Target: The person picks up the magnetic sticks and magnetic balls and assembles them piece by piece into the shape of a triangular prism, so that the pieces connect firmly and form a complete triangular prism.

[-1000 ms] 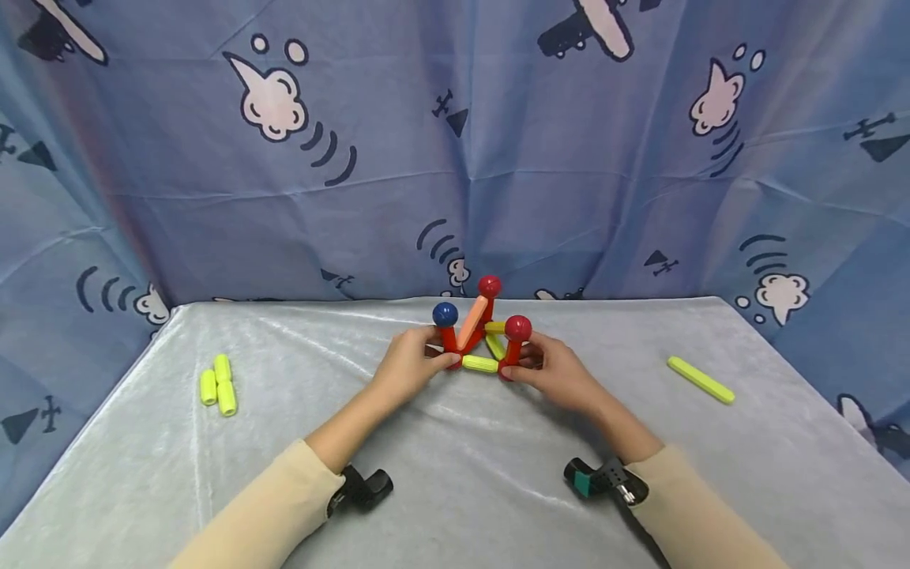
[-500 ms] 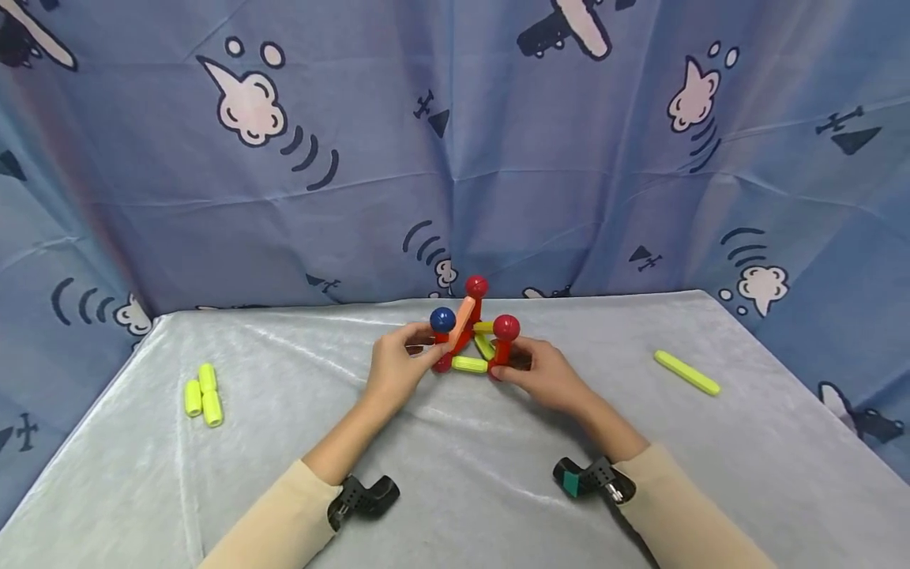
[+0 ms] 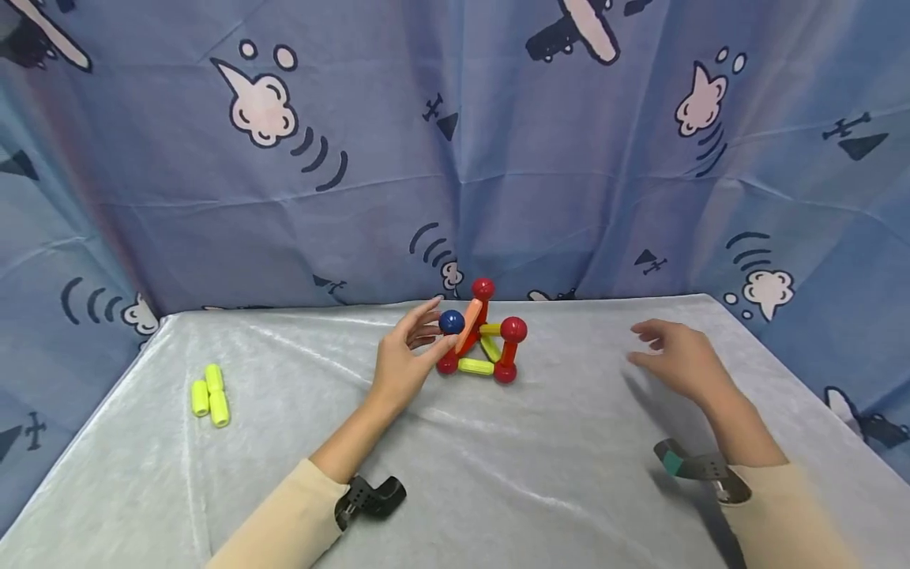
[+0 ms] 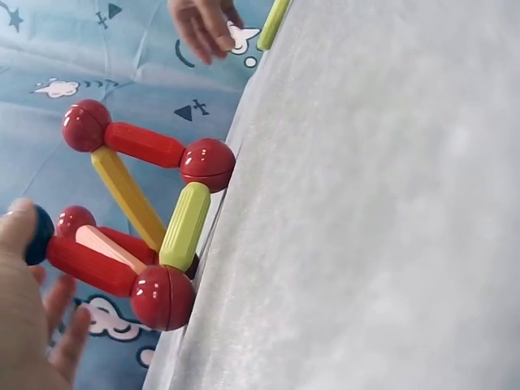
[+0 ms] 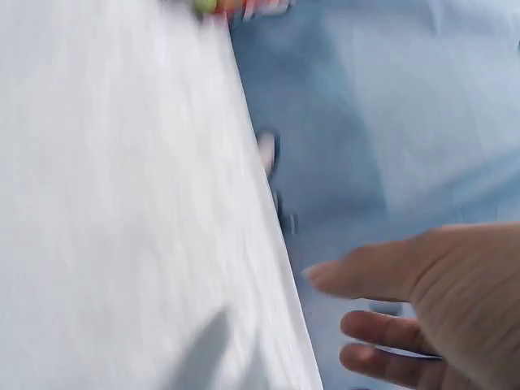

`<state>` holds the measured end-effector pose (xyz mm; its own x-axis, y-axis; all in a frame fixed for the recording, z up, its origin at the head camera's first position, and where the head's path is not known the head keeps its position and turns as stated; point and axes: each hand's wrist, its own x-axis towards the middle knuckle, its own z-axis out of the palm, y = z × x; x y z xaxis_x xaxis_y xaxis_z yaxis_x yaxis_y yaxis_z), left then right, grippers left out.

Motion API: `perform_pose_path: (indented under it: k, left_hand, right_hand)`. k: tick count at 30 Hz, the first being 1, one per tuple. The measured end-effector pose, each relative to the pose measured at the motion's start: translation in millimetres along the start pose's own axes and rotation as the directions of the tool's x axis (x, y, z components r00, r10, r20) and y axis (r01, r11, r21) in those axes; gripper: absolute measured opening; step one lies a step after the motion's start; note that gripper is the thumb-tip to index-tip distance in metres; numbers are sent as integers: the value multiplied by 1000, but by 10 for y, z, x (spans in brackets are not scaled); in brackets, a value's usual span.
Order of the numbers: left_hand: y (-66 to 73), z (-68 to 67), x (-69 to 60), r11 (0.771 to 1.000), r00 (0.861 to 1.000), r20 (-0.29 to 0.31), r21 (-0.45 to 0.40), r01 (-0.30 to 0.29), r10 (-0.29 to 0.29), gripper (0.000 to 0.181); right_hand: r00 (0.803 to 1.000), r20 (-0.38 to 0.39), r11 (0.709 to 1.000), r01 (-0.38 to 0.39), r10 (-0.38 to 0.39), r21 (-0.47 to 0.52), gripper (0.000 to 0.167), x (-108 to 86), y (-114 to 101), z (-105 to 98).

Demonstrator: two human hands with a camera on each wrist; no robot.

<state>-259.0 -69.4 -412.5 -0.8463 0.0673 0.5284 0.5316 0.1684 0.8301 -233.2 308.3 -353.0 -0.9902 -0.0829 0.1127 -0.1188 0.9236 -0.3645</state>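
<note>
A frame of magnetic sticks and balls stands on the table, with red balls (image 3: pixel 513 329), a blue ball (image 3: pixel 451 322), a yellow-green stick (image 3: pixel 475 366) and an orange stick (image 3: pixel 469 325). At its left side is my left hand (image 3: pixel 404 362), fingers spread around the blue ball; in the left wrist view the thumb overlaps this ball (image 4: pixel 38 236). My right hand (image 3: pixel 682 359) hovers over the right of the table, fingers loosely bent and holding nothing. A yellow-green stick (image 4: pixel 275 23) shows beside it in the left wrist view; the head view hides that stick.
Several short yellow-green sticks (image 3: pixel 216 395) lie together on the left of the table. A pale cloth (image 3: pixel 540 466) covers the table, and a blue patterned curtain (image 3: pixel 370 103) hangs behind its back edge.
My right hand has let go of the frame's right corner and moved right, over the place where the loose stick lay. My left fingers have spread wider near the blue ball.
</note>
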Motion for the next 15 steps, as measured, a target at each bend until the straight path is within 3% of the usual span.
perform_pose_path:
  k: [6,15]
  left_hand:
    - [56,17,19,996,996,15,3,-92,92,36]
    - [80,-16,33,999,999,1,-16,-35,35,29]
  right_hand:
    - [988,75,986,-127,135,-103,57,-61,387,-108]
    - [976,83,975,-190,200,-117,45,-116,542,-108]
